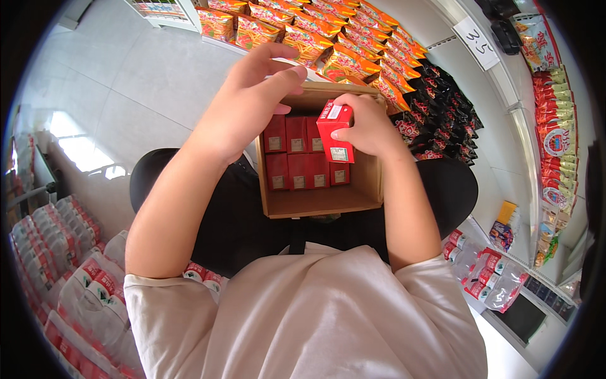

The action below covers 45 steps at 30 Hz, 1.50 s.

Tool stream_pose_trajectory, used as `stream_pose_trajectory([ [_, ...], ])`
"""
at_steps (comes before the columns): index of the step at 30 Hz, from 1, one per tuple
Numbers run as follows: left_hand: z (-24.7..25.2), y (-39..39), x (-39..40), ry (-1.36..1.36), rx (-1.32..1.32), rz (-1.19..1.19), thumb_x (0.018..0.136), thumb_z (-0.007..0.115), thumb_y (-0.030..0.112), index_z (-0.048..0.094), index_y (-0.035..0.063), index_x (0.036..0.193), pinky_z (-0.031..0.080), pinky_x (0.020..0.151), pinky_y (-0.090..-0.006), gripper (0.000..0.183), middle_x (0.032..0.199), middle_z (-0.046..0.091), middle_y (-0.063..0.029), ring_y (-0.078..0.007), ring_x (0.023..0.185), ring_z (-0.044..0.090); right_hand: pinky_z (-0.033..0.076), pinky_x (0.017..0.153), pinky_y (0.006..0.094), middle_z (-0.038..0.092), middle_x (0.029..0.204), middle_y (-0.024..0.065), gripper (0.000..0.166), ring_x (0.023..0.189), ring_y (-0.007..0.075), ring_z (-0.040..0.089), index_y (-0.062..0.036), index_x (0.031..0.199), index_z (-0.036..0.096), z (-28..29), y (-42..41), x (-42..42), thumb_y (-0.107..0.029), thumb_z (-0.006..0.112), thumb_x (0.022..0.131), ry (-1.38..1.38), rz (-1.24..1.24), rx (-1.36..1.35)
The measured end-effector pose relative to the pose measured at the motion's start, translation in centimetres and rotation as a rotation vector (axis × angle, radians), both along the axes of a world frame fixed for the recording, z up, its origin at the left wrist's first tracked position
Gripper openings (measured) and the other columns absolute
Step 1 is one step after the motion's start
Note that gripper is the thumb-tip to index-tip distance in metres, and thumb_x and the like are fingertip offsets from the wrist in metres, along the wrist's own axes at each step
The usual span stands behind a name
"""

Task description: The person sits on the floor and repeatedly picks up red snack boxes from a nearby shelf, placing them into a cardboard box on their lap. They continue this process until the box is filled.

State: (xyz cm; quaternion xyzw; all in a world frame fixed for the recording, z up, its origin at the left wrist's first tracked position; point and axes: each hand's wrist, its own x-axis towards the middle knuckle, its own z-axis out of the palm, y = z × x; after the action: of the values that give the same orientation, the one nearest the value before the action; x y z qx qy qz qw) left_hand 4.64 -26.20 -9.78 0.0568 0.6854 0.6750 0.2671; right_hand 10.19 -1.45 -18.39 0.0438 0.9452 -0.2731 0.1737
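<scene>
A cardboard box (322, 203), its top uncovered, rests at my lap between my knees. Inside it, several red cartons (297, 166) stand packed in rows, each bearing a small pale label. My right hand (367, 124) grips one red carton (334, 135) by its upper end, thumb on the near face, tilted above the box's right part. My left hand (265, 78) hovers over the far left rim with its fingers apart, holding nothing. Part of the box's left interior is hidden behind that hand.
Orange snack bags (307, 42) stand in rows beyond the box, black snack bags (440, 113) to their right. A shelf with red and yellow packets (556, 137) runs along the right. Shrink-wrapped bottles (90, 284) are stacked at left; more bottles (492, 277) lie at right.
</scene>
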Motion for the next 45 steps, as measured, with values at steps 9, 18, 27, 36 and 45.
stream_pose_trajectory([
  [9, -0.3, -0.1, 0.2, 0.041, 0.005, -0.039, 0.1, 0.06, 0.026, 0.055, 0.0016, 0.138, 0.053, 0.093, -0.0344, 0.045, 0.127, 0.064, -0.0141, -0.0226, 0.113, 0.067, 0.053, 0.104, 0.0458, 0.065, 0.128, 0.0288, 0.044, 0.12, 0.042, 0.064, -0.0032, 0.124, 0.069, -11.6, 1.4, -1.1, 0.001, 0.069, 0.08, -0.229, -0.173, 0.018],
  [18, 0.0, 0.0, -0.2, 0.031, 0.027, -0.067, 0.1, 0.06, 0.025, 0.056, -0.0002, 0.134, 0.054, 0.087, -0.0324, 0.043, 0.119, 0.067, -0.0123, -0.0209, 0.102, 0.069, 0.052, 0.107, 0.0468, 0.054, 0.148, 0.0172, 0.041, 0.131, 0.0378, 0.06, -0.0096, 0.137, 0.06, -14.0, -1.2, -2.5, -0.01, 0.055, 0.096, -0.403, -0.066, 0.493],
  [27, 0.0, -0.1, -0.4, 0.012, 0.024, -0.062, 0.1, 0.06, 0.024, 0.057, -0.0007, 0.133, 0.054, 0.086, -0.0319, 0.041, 0.117, 0.067, -0.0129, -0.0202, 0.099, 0.069, 0.053, 0.106, 0.044, 0.05, 0.153, 0.0211, 0.05, 0.133, 0.0353, 0.059, -0.0078, 0.146, 0.049, -18.0, -0.4, -3.0, -0.014, 0.058, 0.098, -0.506, 0.078, 0.556],
  [36, -0.2, 0.0, -1.1, 0.024, 0.014, -0.062, 0.101, 0.059, 0.023, 0.058, -0.0013, 0.131, 0.053, 0.084, -0.031, 0.039, 0.115, 0.069, -0.0121, -0.0185, 0.094, 0.068, 0.059, 0.092, 0.0448, 0.07, 0.125, 0.0167, 0.031, 0.12, 0.0332, 0.067, -0.0111, 0.122, 0.069, -14.6, -9.3, -4.8, -0.009, 0.065, 0.091, -0.32, 0.28, 0.325],
  [45, -0.9, -0.2, -1.5, -0.001, 0.031, -0.063, 0.101, 0.063, 0.021, 0.06, -0.0015, 0.127, 0.054, 0.079, -0.0309, 0.034, 0.106, 0.068, -0.008, -0.0165, 0.091, 0.069, 0.057, 0.09, 0.0493, 0.067, 0.128, 0.0208, 0.043, 0.117, 0.0381, 0.067, -0.0079, 0.127, 0.063, -14.0, -12.1, -3.1, -0.004, 0.068, 0.084, -0.1, 0.206, 0.005],
])
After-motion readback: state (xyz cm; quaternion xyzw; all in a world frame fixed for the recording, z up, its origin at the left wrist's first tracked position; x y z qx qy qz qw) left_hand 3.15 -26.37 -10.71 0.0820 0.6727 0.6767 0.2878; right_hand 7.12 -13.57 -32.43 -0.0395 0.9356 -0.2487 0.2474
